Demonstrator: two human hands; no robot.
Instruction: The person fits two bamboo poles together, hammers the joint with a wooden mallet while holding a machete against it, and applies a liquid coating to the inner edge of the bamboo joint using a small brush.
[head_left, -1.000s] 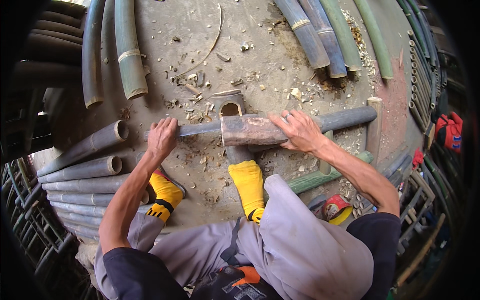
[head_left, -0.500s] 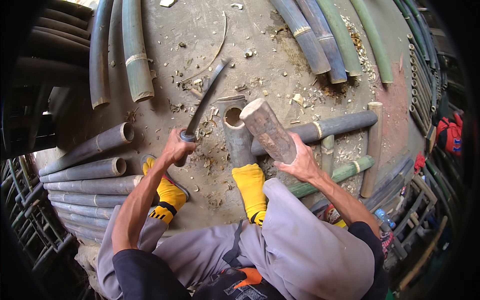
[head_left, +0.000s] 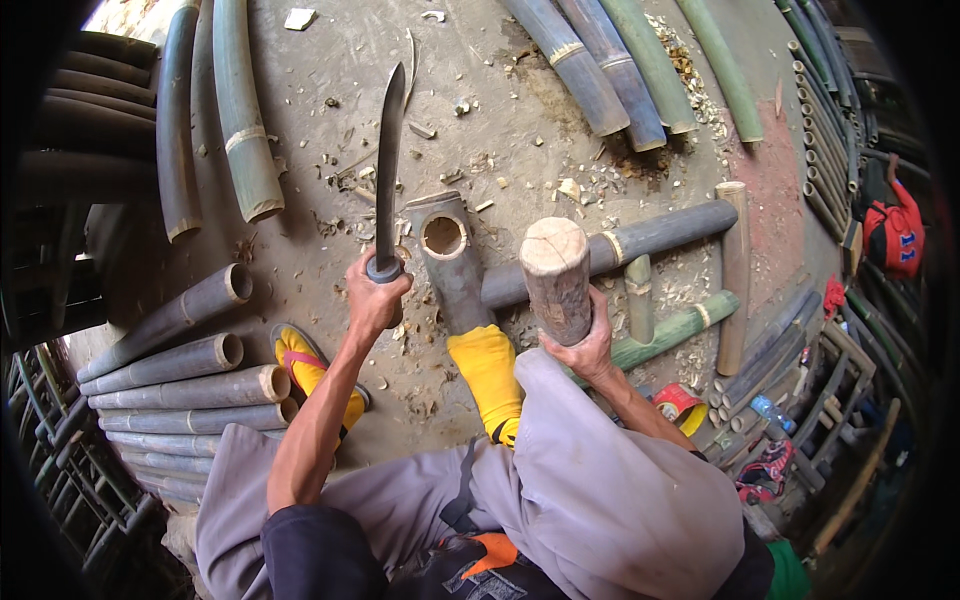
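My left hand is closed round the handle of a machete, its long dark blade raised and pointing away from me. A thick round wooden mallet stands tilted in my right hand, its pale, cracked end facing up. Between the two hands lies a dark bamboo pole with a round hole cut near its far end. My yellow-socked foot rests against the near part of that pole. Another bamboo pole lies crosswise beside it, partly hidden behind the mallet.
Cut bamboo poles are stacked at the left, and more poles lie at the far side. A green bamboo piece and an upright-looking post lie at the right. Chips litter the floor. A red bag sits far right.
The machete has swung more upright and left. The mallet has dropped nearer to me, turning its end upward. The view has shifted slightly.
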